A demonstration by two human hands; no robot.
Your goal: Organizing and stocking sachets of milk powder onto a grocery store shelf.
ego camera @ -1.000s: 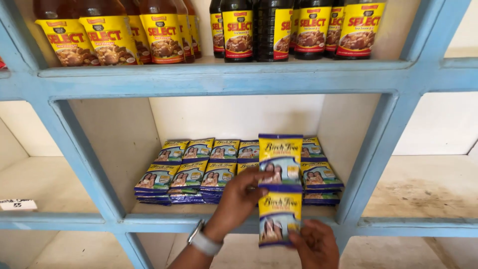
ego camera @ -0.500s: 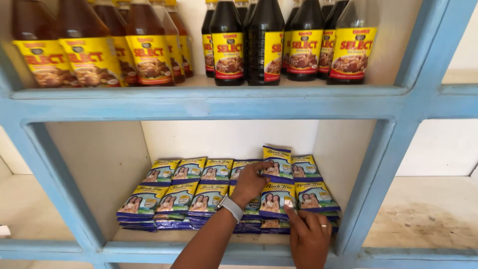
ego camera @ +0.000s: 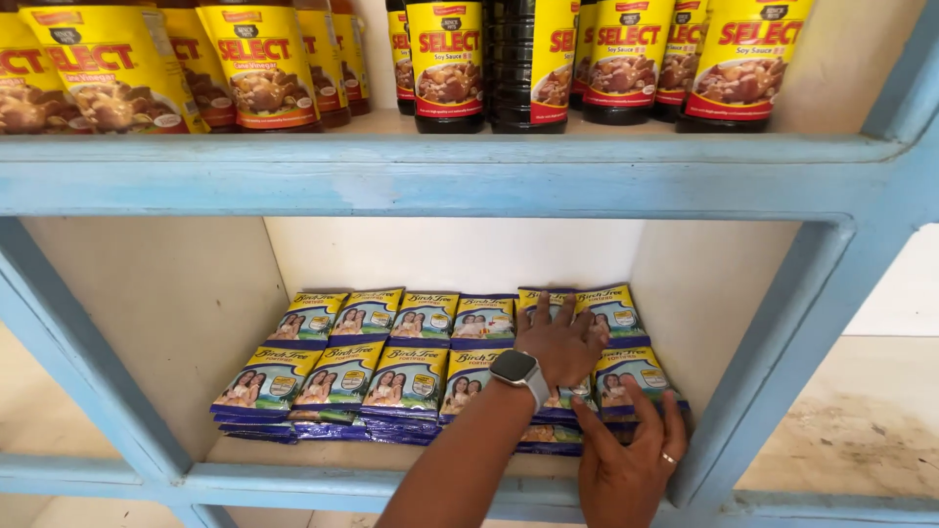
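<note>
Your left hand [ego camera: 559, 344] presses flat and your right hand [ego camera: 626, 467] lies open on the sachets [ego camera: 411, 376], which lie flat, long axes running front to back on the shelf [ego camera: 293, 481].

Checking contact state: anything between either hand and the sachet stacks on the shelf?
Nothing visible. The left hand lies flat on the blue-and-yellow sachets, and the right hand touches the front edge of the rightmost stack. The wristwatch sits clear of them.

Left hand [ego camera: 559, 342] is covering two sachets [ego camera: 562, 396]; bottles [ego camera: 450, 59] are running off the top edge; right hand [ego camera: 626, 460] is hiding stack fronts.
</note>
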